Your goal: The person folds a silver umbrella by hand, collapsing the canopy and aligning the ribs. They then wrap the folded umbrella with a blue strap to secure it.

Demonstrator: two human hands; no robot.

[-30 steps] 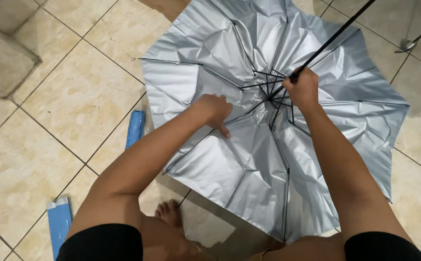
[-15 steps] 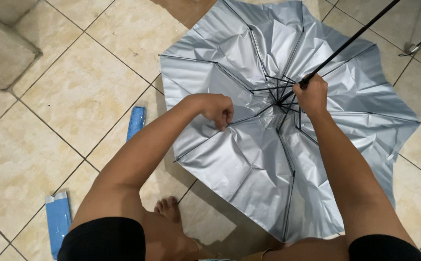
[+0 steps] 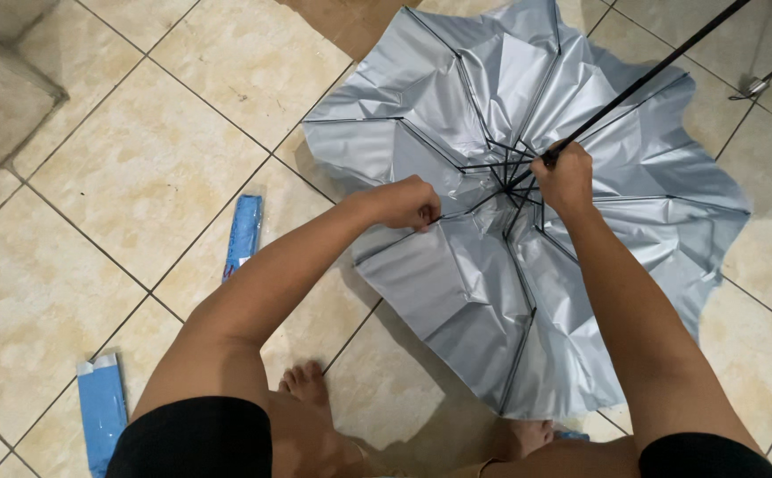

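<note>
An opened umbrella (image 3: 457,292) with a silver inner lining lies upside down on the tiled floor, its black ribs showing. Its black shaft (image 3: 647,78) slants up toward the top right. My right hand (image 3: 565,180) grips the shaft low down, near the hub where the ribs meet. My left hand (image 3: 406,204) is closed on a thin black rib to the left of the hub.
Two flat blue packets lie on the beige tiles, one (image 3: 244,232) left of the umbrella and one (image 3: 101,414) at the bottom left. A grey step or ledge (image 3: 1,97) sits at the upper left. My bare feet (image 3: 308,385) are below.
The view has shifted, so the umbrella sits further right and higher in the frame. Both hands keep their hold near the hub; the left hand has pulled slightly along the rib.
</note>
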